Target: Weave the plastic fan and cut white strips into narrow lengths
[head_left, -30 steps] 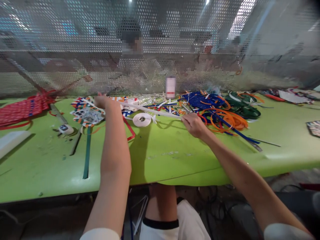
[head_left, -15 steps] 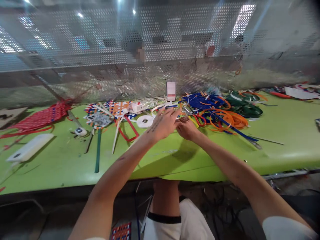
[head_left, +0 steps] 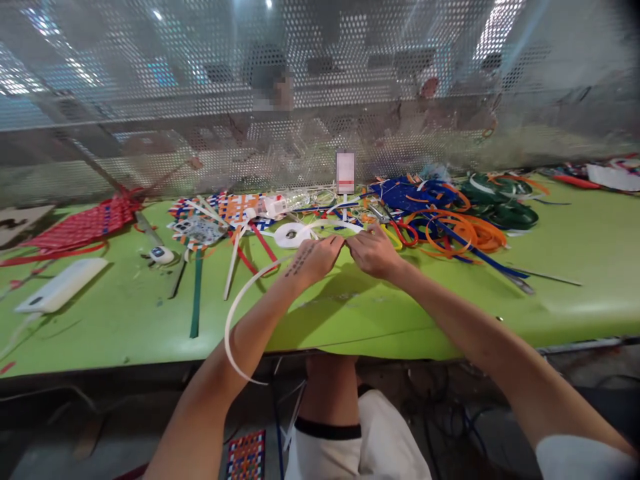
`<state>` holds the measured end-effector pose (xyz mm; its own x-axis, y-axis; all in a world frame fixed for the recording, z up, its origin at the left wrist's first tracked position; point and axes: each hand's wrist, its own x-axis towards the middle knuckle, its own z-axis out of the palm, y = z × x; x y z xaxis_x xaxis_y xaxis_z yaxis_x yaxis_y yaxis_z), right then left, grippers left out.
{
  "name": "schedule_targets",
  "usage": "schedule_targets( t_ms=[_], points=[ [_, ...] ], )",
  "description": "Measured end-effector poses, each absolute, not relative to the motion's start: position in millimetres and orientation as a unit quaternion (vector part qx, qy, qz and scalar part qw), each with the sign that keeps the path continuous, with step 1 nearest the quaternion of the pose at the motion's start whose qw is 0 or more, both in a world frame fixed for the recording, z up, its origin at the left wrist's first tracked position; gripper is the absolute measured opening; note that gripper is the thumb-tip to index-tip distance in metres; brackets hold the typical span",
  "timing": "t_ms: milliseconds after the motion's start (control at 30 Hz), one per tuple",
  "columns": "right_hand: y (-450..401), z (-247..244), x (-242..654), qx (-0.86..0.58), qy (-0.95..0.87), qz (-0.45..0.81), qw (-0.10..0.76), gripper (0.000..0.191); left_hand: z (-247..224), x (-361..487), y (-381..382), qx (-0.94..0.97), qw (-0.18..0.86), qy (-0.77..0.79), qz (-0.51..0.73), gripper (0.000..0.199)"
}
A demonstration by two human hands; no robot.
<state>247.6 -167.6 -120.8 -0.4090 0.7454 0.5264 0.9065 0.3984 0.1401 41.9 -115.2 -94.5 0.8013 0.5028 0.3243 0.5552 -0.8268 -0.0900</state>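
Note:
My left hand is closed in a pinch above the green table, its fingertips almost meeting those of my right hand, also closed. A white plastic strip runs from my hands and curls over my left forearm, its free end hanging past the table's front edge. Another stretch of white strip arcs from near a white roll to my right hand. The roll lies flat just behind my left hand. The exact place where the fingers grip the strip is hidden. Red-handled scissors lie beyond my right hand.
Orange strip coils, blue woven pieces and green coils lie at right. A phone stands upright at the back. At left are a tape measure, a white power bank and a red woven piece.
My hands have come down and closer to me, and my left fingers have gone from outstretched to pinched. The white strip now shows curling over my left forearm.

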Motion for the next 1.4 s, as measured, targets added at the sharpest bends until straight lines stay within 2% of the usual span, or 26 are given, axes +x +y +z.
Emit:
schedule_targets(
  t_ms=[133,367,733,867,1000,1033,1100,1167,1267,1333,1400],
  points=[
    [-168.6,-123.0,246.3,-0.52,-0.803,-0.182,0.226,0.035,-100.5,38.7,-114.8,-0.941,0.11,-0.289,-0.136,0.029],
    [-172.9,-118.3,252.5,-0.504,-0.782,-0.144,0.337,0.03,-103.5,36.0,-116.8,-0.937,0.117,-0.268,-0.191,0.031],
    [-173.4,-118.0,253.0,-0.489,-0.772,-0.157,0.375,0.025,-105.5,37.9,-117.7,-0.932,0.088,-0.282,-0.21,0.029],
    [-173.5,-111.2,256.3,-0.517,-0.703,-0.156,0.462,0.039,-106.9,38.9,-115.8,-0.926,0.023,-0.309,-0.215,0.028],
    [-158.4,-106.4,303.9,-0.616,-0.538,-0.175,0.548,0.048,-109.3,37.6,-110.9,-0.912,-0.035,-0.331,-0.241,0.025],
    [-154.4,-106.7,320.8,-0.649,-0.507,-0.174,0.54,0.046,-109.9,37.1,-109.3,-0.908,-0.048,-0.332,-0.25,0.023],
    [-149.6,-108.8,351.7,-0.731,-0.486,-0.125,0.463,0.036,-110.7,36.5,-106.0,-0.901,-0.088,-0.326,-0.274,0.022],
    [-149.3,-111.5,371.4,-0.797,-0.507,-0.025,0.326,0.029,-110.9,36.4,-102.9,-0.887,-0.138,-0.325,-0.299,0.023],
    [-151.8,-112.2,373.8,-0.82,-0.551,0.064,0.141,0.031,-110.9,36.9,-99.3,-0.864,-0.196,-0.319,-0.337,0.026],
    [-152.3,-109.1,363.8,-0.815,-0.571,0.061,0.074,0.029,-111.7,37.2,-97.5,-0.858,-0.203,-0.299,-0.365,0.029],
    [-151.9,-104.7,352.8,-0.819,-0.569,0.061,0.045,0.022,-113.3,37.5,-96.3,-0.853,-0.195,-0.29,-0.388,0.029]
  ],
)
